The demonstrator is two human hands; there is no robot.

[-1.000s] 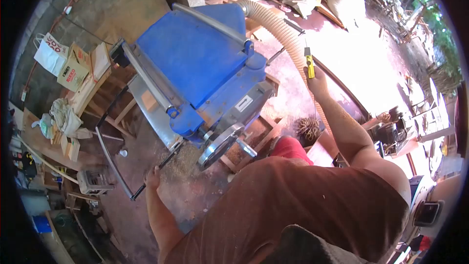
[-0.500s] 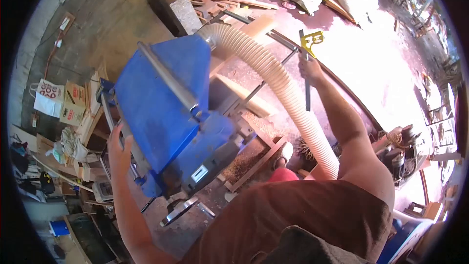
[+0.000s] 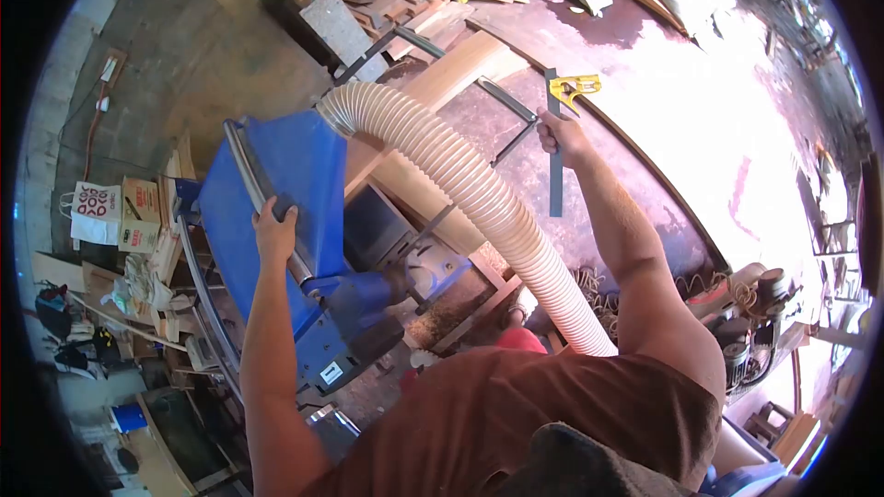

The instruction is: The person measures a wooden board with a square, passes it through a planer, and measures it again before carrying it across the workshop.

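Workshop floor [image 3: 516, 175] below: your left hand [image 3: 274, 232] clamps the blue machine [image 3: 304, 166] centre-left; your right hand [image 3: 560, 133] grips the square [image 3: 556, 179] upper centre. Keep its blade off the hose [image 3: 460, 186].

Planer housing [image 3: 276, 175]: solid blue, with a bare silver-grey roller bar [image 3: 244, 166] along its top edge and a small white label [image 3: 331, 374] low on its side; dust hose [image 3: 460, 189]: cream, ribbed in fine rings along its whole length; combination square [image 3: 555, 175]: dark grey blade, yellow head [image 3: 575, 87]; shirt [image 3: 552, 414]: plain rust brown; shorts [image 3: 520, 340]: red; floor [image 3: 645, 221]: dull maroon, washed white where sunlit; wall [image 3: 184, 46]: grey concrete; paper bag [image 3: 97, 214]: white with red print; carton [image 3: 140, 212]: tan with red lettering; tub [image 3: 129, 417]: blue.
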